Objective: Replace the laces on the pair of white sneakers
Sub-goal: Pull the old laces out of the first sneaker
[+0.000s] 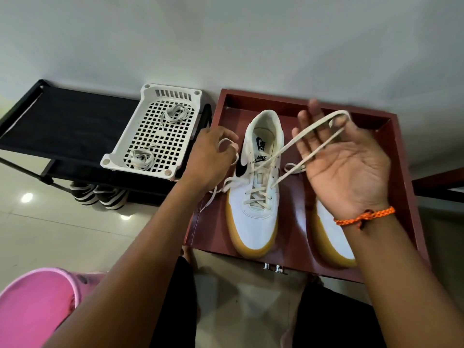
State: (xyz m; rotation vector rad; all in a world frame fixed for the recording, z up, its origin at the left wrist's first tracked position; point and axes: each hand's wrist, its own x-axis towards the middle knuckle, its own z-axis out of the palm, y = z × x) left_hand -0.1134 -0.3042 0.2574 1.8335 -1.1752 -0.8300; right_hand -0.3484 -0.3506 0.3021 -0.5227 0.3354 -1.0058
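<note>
Hands flank left sneaker point(258, 187), left hand point(213, 156) gripping lace point(319, 131), right hand point(344, 162) looped.

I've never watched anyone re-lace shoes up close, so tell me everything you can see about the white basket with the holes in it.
The white basket looks like moulded plastic: a shallow rectangular tray with a grid of square holes in its floor, slots in its far wall and round sockets at its corners. It sits tilted on the black fabric rack, left of the red tray. Two coiled laces lie inside, one bundle near the far end, the other near the front. Neither hand touches it.
</note>
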